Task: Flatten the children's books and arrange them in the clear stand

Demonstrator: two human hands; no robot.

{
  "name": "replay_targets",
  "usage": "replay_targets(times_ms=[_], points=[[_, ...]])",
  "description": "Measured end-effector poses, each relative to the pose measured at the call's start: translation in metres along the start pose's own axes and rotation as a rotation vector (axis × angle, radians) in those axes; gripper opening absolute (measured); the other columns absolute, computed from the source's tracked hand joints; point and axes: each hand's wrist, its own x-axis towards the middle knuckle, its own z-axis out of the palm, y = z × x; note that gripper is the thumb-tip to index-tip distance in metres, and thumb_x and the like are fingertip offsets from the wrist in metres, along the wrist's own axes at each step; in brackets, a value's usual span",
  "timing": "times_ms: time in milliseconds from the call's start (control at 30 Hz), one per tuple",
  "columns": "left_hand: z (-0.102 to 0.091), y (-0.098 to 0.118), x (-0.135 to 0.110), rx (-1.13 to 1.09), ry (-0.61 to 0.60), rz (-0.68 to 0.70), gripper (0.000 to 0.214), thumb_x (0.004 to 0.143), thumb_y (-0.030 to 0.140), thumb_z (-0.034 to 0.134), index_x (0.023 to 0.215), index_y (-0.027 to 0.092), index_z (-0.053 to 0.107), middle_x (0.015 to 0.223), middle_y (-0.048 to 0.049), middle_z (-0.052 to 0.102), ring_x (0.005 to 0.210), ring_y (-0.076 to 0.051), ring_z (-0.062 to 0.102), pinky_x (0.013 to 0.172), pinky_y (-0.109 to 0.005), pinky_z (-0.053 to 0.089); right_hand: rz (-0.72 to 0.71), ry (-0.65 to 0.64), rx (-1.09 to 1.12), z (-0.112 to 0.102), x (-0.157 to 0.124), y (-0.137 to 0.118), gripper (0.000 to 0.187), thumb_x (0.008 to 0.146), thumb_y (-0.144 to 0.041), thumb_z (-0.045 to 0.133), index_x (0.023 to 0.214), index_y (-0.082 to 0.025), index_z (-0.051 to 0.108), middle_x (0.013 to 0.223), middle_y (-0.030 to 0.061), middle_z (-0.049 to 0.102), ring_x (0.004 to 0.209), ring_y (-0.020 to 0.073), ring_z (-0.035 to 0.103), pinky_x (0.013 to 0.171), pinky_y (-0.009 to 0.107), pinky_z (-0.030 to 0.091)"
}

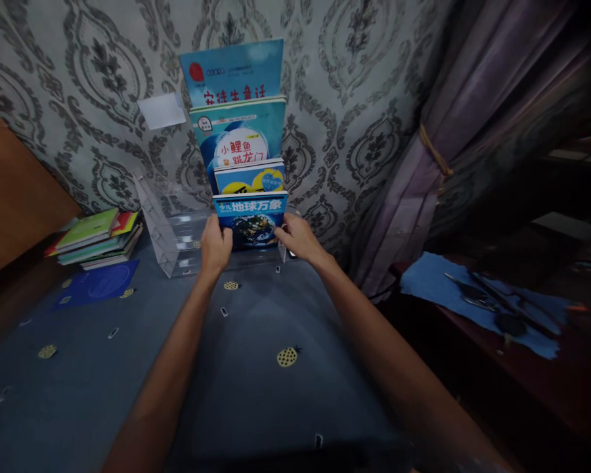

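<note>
Both hands grip a dark blue book with a globe on its cover, at the lowest tier of a clear plastic tiered rack. My left hand is closed on its left edge, thumb on the front. On the opposite edge, my right hand pinches with the thumb on the cover and the fingers behind. Behind it rise a blue and yellow book, a teal book with a white circle, and a taller light blue book, each upright in the rack.
A stack of books lies left of the rack, with a flat blue book before it. Patterned wallpaper backs the table. To the right are a tied purple curtain and a blue cloth with tools on it.
</note>
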Motion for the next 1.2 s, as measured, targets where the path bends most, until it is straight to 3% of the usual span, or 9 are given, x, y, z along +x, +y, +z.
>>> replay_targets(times_ms=[200,367,500,767,1200], points=[[-0.004,0.009,-0.006,0.353,-0.084,-0.04,0.01,0.091,0.022,0.049,0.1,0.02,0.052,0.092,-0.0106,0.067,0.087,-0.029,0.067,0.082,-0.039,0.05,0.057,0.068,-0.029,0.005,-0.002,0.002,0.01,0.081,-0.026,0.056,0.09,-0.021,0.053,0.086,0.0077,0.064,0.079,0.0249,0.06,0.074,0.037,0.049],[-0.008,0.021,-0.004,0.496,-0.21,-0.142,0.024,0.096,0.023,0.047,0.12,0.015,0.047,0.096,-0.0121,0.074,0.093,-0.03,0.072,0.08,-0.035,0.051,0.118,0.19,0.043,0.012,-0.002,0.004,0.026,0.079,-0.024,0.06,0.103,-0.02,0.054,0.092,0.0071,0.065,0.079,0.0245,0.062,0.074,0.037,0.05],[-0.009,0.029,-0.005,0.594,-0.309,-0.184,0.026,0.1,0.025,0.045,0.122,0.012,0.048,0.095,-0.0154,0.075,0.093,-0.031,0.073,0.079,-0.035,0.052,0.135,0.24,0.056,0.014,-0.002,0.007,0.023,0.081,-0.022,0.057,0.104,-0.02,0.056,0.089,0.0073,0.068,0.08,0.0257,0.064,0.075,0.038,0.05],[-0.006,0.031,-0.007,0.609,-0.33,-0.185,0.028,0.101,0.023,0.042,0.125,0.011,0.047,0.095,-0.0174,0.075,0.091,-0.031,0.074,0.077,-0.035,0.052,0.113,0.27,0.027,0.017,0.0,0.011,0.014,0.082,-0.021,0.054,0.093,-0.019,0.061,0.09,0.0106,0.071,0.083,0.027,0.066,0.077,0.039,0.051],[-0.003,0.023,-0.006,0.602,-0.344,-0.146,0.02,0.102,0.019,0.041,0.118,0.013,0.051,0.1,-0.0174,0.075,0.093,-0.03,0.073,0.076,-0.033,0.05,0.107,0.25,-0.035,0.015,0.0,0.011,0.029,0.086,-0.015,0.049,0.108,-0.015,0.067,0.095,0.013,0.072,0.09,0.0286,0.065,0.084,0.039,0.049]])
